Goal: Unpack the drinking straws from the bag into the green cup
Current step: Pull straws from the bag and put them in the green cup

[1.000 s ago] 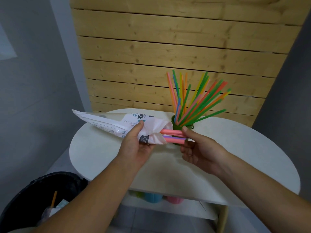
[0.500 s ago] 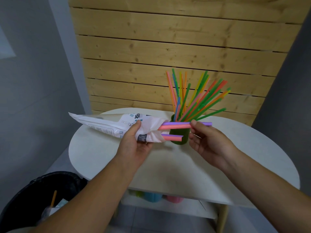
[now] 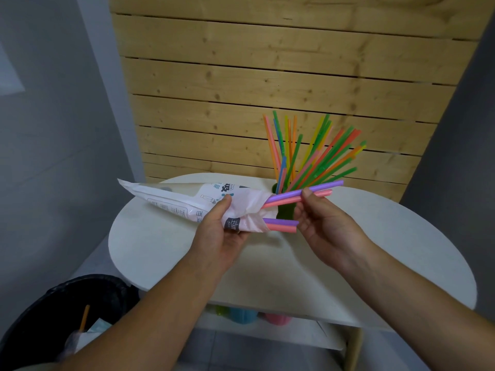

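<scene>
2 straws pinched at the bag mouth, above a round table [image 3: 160, 250] with bare top near both hands.

Left hand [image 3: 222, 234] grips the bag [image 3: 182, 202]; right hand [image 3: 325, 223] pinches purple and pink straws [image 3: 289, 197], seemingly still partly inside, before the straw-filled cup [image 3: 285, 211].

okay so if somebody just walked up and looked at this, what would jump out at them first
The fan of bright thin straws standing in the green cup at the back of the white table, against the wooden slat wall. In front of it, the right hand pinches a purple and a pink straw partway out of the white bag, which the left hand grips.
</scene>
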